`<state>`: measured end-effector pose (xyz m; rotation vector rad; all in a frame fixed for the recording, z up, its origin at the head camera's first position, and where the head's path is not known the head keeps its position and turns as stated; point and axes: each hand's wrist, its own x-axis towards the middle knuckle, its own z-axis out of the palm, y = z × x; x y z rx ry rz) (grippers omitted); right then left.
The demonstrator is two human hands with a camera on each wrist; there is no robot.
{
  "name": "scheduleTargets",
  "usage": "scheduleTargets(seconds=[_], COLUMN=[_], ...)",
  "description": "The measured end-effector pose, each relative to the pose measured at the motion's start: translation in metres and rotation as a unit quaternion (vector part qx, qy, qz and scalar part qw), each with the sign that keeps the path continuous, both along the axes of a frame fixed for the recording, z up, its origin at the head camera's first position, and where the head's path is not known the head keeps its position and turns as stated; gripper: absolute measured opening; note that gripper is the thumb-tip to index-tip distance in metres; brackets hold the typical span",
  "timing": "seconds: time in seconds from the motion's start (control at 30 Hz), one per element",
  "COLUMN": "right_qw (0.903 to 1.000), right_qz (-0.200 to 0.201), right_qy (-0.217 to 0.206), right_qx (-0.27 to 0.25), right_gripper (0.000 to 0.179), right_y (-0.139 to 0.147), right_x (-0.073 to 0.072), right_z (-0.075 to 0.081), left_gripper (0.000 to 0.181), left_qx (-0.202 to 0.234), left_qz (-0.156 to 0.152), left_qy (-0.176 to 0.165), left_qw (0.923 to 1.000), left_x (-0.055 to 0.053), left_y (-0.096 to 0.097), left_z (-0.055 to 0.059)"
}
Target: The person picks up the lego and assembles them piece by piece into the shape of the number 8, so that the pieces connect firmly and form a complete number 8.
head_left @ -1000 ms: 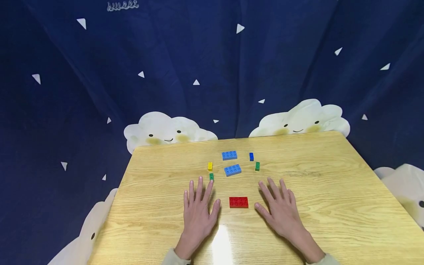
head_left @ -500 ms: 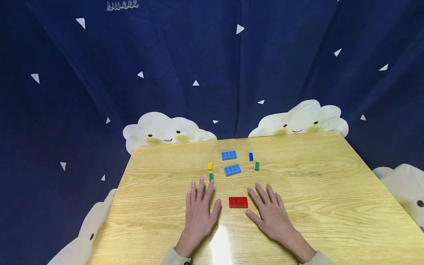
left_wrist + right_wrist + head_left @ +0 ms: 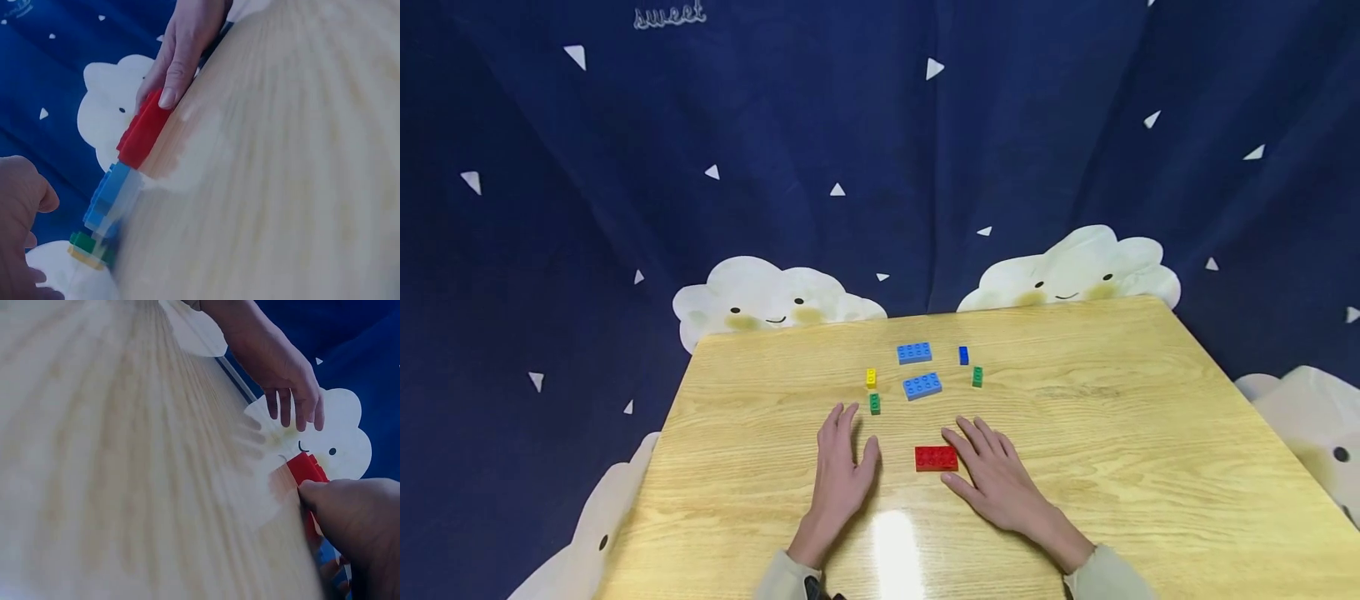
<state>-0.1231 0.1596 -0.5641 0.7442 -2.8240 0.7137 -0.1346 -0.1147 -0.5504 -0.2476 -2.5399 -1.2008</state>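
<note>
Red studded toy brick (image 3: pixel 936 459) is on the wooden table (image 3: pixel 1112 433), between your hands, long axis running left-right across you. Your right hand (image 3: pixel 1000 483) is the nearer one: brick lies to the left of that palm, right end in the gap between thumb and index finger. Thumb on the side closest to you, fingers on the far side, so your span crosses the short side; looks like the relation any grip would turn on. Right fingers extended, thumb spread, no closed hold. Both wrist views show the thumb overlapping the brick; can't tell if it's touching.

Your left hand (image 3: pixel 838 473) is apart from the brick, off its left end. Fingers slightly bent, thumb wide, nothing held. Nearest to those fingertips: left green two-stud brick (image 3: pixel 875 404), just ahead and to the right. Yellow two-stud brick (image 3: pixel 871 378) sits beyond it, near light-blue eight-stud brick (image 3: pixel 922 386).
</note>
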Motion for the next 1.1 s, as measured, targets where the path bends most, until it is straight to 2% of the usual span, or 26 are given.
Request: scheduleTargets(seconds=[0.2,0.37,0.5,0.63,0.83,1.1], right_qw=[0.9998,0.9995,0.9986,0.9958,0.9942,0.9944], right_qz=[0.018,0.028,0.030,0.049,0.049,0.032], right_qy=[0.002,-0.003,-0.021,-0.034,-0.039,-0.053], right_qx=[0.001,-0.014,-0.037,-0.069,-0.087,-0.086], right_gripper=[0.061,0.056,0.053,0.047,0.038,0.037], right_y=[-0.002,-0.005,-0.003,-0.002,-0.006,-0.010], right_x=[-0.014,-0.026,-0.031,-0.035,-0.039,-0.048], right_z=[-0.002,-0.002,0.000,0.004,0.005,0.008], left_gripper=[0.049,0.048,0.052,0.056,0.055,0.053], left_qx=[0.030,0.036,0.009,-0.014,-0.050,-0.083], left_qz=[0.006,-0.017,-0.058,-0.092,-0.113,-0.121], left_qy=[-0.011,-0.011,-0.023,-0.033,-0.057,-0.093], left_qw=[0.9995,0.9991,0.9980,0.9951,0.9908,0.9848], left_x=[-0.010,-0.023,-0.037,-0.050,-0.064,-0.072], left_y=[-0.009,-0.017,-0.019,-0.021,-0.022,-0.022], left_z=[-0.009,-0.012,-0.009,-0.002,0.004,0.008])
